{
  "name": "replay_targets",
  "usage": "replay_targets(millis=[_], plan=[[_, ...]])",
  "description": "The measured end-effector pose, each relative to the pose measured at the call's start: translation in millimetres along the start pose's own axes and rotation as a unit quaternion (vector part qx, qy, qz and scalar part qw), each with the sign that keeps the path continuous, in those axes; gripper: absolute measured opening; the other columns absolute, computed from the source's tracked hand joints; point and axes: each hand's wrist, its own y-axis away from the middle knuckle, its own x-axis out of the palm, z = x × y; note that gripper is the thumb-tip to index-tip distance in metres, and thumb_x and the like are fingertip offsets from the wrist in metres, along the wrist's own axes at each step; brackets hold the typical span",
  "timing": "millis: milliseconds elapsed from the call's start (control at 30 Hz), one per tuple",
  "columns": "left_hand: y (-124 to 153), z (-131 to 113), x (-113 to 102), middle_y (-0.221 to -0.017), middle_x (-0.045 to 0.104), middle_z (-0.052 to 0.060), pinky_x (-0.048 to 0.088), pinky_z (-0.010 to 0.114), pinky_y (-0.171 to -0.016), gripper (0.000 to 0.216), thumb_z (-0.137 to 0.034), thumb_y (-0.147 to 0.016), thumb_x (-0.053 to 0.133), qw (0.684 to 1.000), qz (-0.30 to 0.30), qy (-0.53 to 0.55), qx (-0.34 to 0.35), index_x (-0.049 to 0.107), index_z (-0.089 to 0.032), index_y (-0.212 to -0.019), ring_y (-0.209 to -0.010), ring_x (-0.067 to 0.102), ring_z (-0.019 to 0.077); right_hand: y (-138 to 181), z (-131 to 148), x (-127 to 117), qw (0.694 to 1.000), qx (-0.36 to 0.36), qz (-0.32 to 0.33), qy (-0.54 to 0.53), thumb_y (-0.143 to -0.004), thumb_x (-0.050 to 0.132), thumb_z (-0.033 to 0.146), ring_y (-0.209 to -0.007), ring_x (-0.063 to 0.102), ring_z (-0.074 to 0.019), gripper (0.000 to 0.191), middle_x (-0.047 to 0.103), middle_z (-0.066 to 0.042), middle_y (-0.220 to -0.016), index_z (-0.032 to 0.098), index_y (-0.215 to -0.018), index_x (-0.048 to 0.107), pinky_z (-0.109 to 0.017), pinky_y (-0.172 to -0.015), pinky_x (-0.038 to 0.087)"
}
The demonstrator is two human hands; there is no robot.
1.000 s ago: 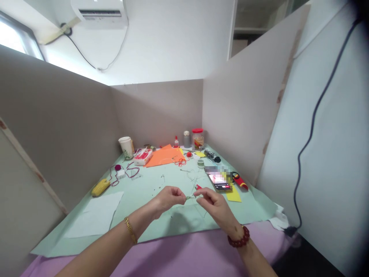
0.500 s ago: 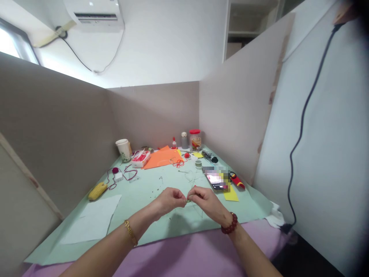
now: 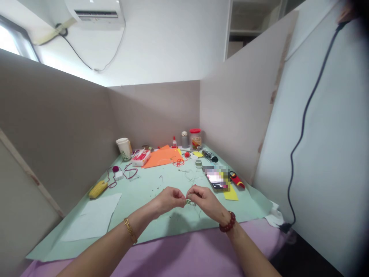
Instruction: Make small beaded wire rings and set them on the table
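Note:
My left hand (image 3: 172, 199) and my right hand (image 3: 202, 197) meet over the middle of the green mat, both closed in a pinch, fingertips almost touching. Between and just below them shows a small piece of green thread (image 3: 189, 202), partly hidden by the fingers; its exact form is too small to make out. Fine strands trail from it under my right hand. More loose thin thread (image 3: 193, 176) lies on the mat beyond the hands, near a roll of tape (image 3: 198, 164).
A phone (image 3: 215, 179) lies on yellow paper (image 3: 231, 194) at right, beside red-handled scissors (image 3: 238, 181). Orange sheets (image 3: 161, 158), red cord (image 3: 179, 162) and a jar (image 3: 195, 139) stand further back. White paper (image 3: 93, 219) and a yellow crocheted piece (image 3: 98, 189) lie at left.
My right hand has shifted slightly left, closer to my left hand. A little more of the green thread shows beneath the fingertips; both hands keep their pinch.

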Motion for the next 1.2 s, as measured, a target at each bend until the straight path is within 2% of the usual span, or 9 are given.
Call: replay_targets(millis=[233, 433, 533, 700, 767, 867, 933, 1033, 1200], plan=[[-7, 3, 6, -0.061, 0.052, -0.004, 0.033, 0.026, -0.061, 0.017, -0.031, -0.061, 0.059, 0.997, -0.056, -0.034, 0.027, 0.059, -0.015, -0.067, -0.061, 0.043, 0.0114, 0, -3, 7, 0.995, 0.021, -0.049, 0.085, -0.075, 0.055, 0.021, -0.052, 0.032, -0.0104, 0.013, 0.031, 0.007, -0.053, 0.019, -0.085, 0.063, -0.023, -0.052, 0.027], [-12, 5, 6, -0.062, 0.054, -0.001, 0.036, 0.028, -0.061, 0.015, -0.031, -0.066, 0.056, 0.991, -0.065, -0.099, 0.06, 0.058, -0.017, -0.068, -0.061, 0.046, 0.0138, -4, -1, 12, 0.988, 0.008, -0.058, 0.142, -0.071, 0.05, 0.016, -0.049, 0.034, -0.0103, 0.009, 0.034, 0.007, -0.05, 0.02, -0.074, 0.057, -0.023, -0.05, 0.025], [-7, 2, 7, -0.07, 0.058, 0.002, 0.036, 0.032, -0.071, 0.009, -0.026, -0.07, 0.055, 0.978, -0.096, -0.155, 0.1, 0.058, -0.019, -0.067, -0.074, 0.05, 0.0193, -6, -1, 14, 0.99, 0.009, -0.056, 0.132, -0.07, 0.047, 0.015, -0.05, 0.034, -0.0099, 0.008, 0.037, 0.007, -0.051, 0.02, -0.072, 0.053, -0.023, -0.05, 0.024], [4, -2, 10, -0.078, 0.061, 0.006, 0.035, 0.035, -0.08, 0.013, -0.017, -0.078, 0.048, 0.902, -0.161, -0.319, 0.242, 0.058, -0.02, -0.071, -0.085, 0.05, 0.0226, -15, -3, 8, 0.997, 0.077, 0.003, -0.022, -0.066, 0.052, 0.018, -0.051, 0.03, -0.0077, 0.003, 0.039, 0.006, -0.057, 0.018, -0.067, 0.049, -0.022, -0.047, 0.021], [7, -3, 11, -0.08, 0.061, 0.006, 0.036, 0.035, -0.082, 0.015, -0.016, -0.081, 0.046, 0.88, -0.167, -0.339, 0.286, 0.058, -0.021, -0.073, -0.085, 0.051, 0.0217, -19, -3, 2, 0.978, 0.138, 0.064, -0.139, -0.067, 0.054, 0.023, -0.048, 0.022, -0.0063, 0.008, 0.034, 0.007, -0.056, 0.018, -0.069, 0.047, -0.022, -0.044, 0.014], [10, -5, 9, -0.078, 0.06, 0.005, 0.037, 0.034, -0.082, 0.015, -0.017, -0.082, 0.046, 0.883, -0.168, -0.319, 0.301, 0.058, -0.021, -0.074, -0.084, 0.051, 0.0206, -20, -1, -4, 0.939, 0.184, 0.108, -0.269, -0.068, 0.059, 0.031, -0.048, 0.011, -0.0062, 0.019, 0.021, 0.01, -0.055, 0.019, -0.07, 0.044, -0.023, -0.044, 0.006], [12, -2, 2, -0.079, 0.06, 0.004, 0.038, 0.033, -0.082, 0.013, -0.02, -0.081, 0.047, 0.905, -0.167, -0.282, 0.272, 0.058, -0.021, -0.074, -0.085, 0.052, 0.0201, -20, -1, -6, 0.928, 0.181, 0.09, -0.313, -0.07, 0.059, 0.034, -0.049, 0.009, -0.0066, 0.021, 0.016, 0.01, -0.057, 0.018, -0.072, 0.046, -0.023, -0.044, 0.005], [10, 10, -28, -0.084, 0.062, 0.002, 0.039, 0.03, -0.085, 0.008, -0.025, -0.077, 0.053, 0.959, -0.171, -0.179, 0.14, 0.059, -0.02, -0.075, -0.09, 0.054, 0.0192, -18, -2, -5, 0.927, 0.186, 0.056, -0.32, -0.073, 0.056, 0.037, -0.05, 0.009, -0.0067, 0.021, 0.016, 0.009, -0.06, 0.017, -0.078, 0.051, -0.022, -0.044, 0.005], [6, 56, -109, -0.08, 0.064, 0.004, 0.048, 0.03, -0.072, 0.022, -0.032, -0.085, 0.049, 0.967, -0.219, -0.112, -0.059, 0.059, -0.013, -0.084, -0.077, 0.062, 0.0176, -31, -14, 5, 0.923, 0.234, 0.073, -0.296, -0.072, 0.054, 0.035, -0.048, 0.012, -0.0059, 0.019, 0.021, 0.008, -0.059, 0.017, -0.077, 0.051, -0.022, -0.043, 0.006]])
